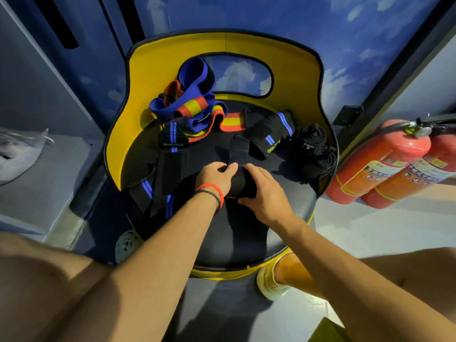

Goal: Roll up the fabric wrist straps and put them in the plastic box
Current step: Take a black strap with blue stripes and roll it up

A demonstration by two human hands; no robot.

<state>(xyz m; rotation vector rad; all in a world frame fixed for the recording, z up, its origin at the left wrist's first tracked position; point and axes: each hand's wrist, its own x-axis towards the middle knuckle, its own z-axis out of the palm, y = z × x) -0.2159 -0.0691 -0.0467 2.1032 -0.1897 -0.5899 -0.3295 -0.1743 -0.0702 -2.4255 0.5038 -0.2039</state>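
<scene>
A black fabric wrist strap (243,183) lies partly rolled on the black seat of a yellow chair (246,233). My left hand (217,177) and my right hand (265,193) both grip the roll, one at each end; its loose tail (238,149) runs away from me. Flat black straps with blue stripes (170,169) lie to the left. Another black and blue strap (274,134) lies behind. Two rolled black straps (317,151) sit at the seat's right edge. Blue, red and yellow bands (192,104) are piled at the back. No plastic box is in view.
Two red fire extinguishers (385,166) lie on the floor to the right. A grey shelf with a plastic bag (19,151) stands to the left. The chair's yellow backrest (172,53) curves round the far side. My shoe (271,280) stands beside the chair's base.
</scene>
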